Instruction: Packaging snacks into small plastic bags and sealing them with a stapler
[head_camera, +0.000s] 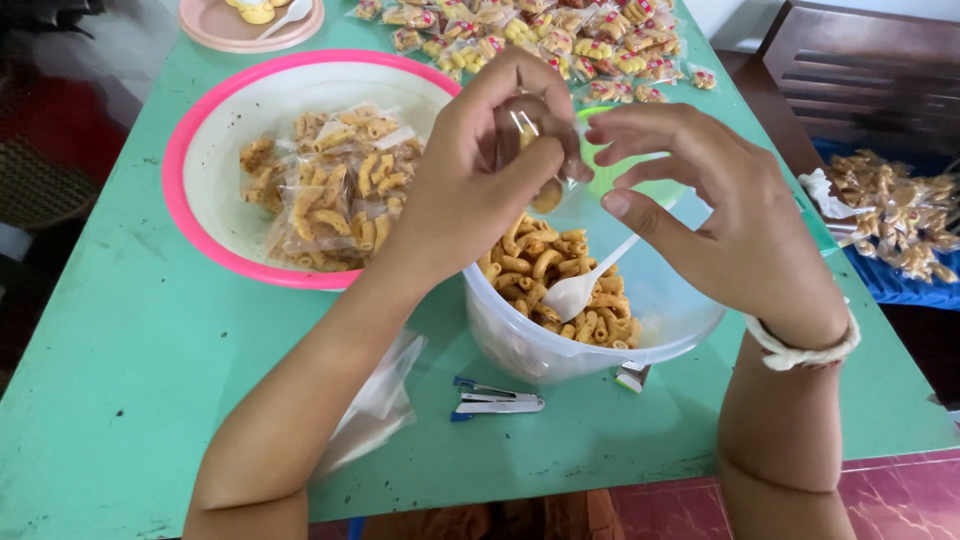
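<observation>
My left hand (480, 170) pinches a small clear plastic bag (540, 150) holding a few pasta-shaped snacks, above a clear plastic bowl (660, 330). My right hand (720, 210) touches the same bag from the right, fingers spread, with a white band on its wrist. The bowl holds orange-brown macaroni snacks (545, 265) and a white plastic spoon (585, 285). A blue and silver stapler (495, 400) lies on the green table (130, 370) just in front of the bowl.
A white basin with a pink rim (215, 130) at the left holds several filled snack bags (335, 190). More sealed packets (560, 35) lie at the table's far end. Empty clear bags (385, 400) lie under my left forearm. A pink plate (225, 30) sits far left; bagged snacks (895, 215) sit off the table's right edge.
</observation>
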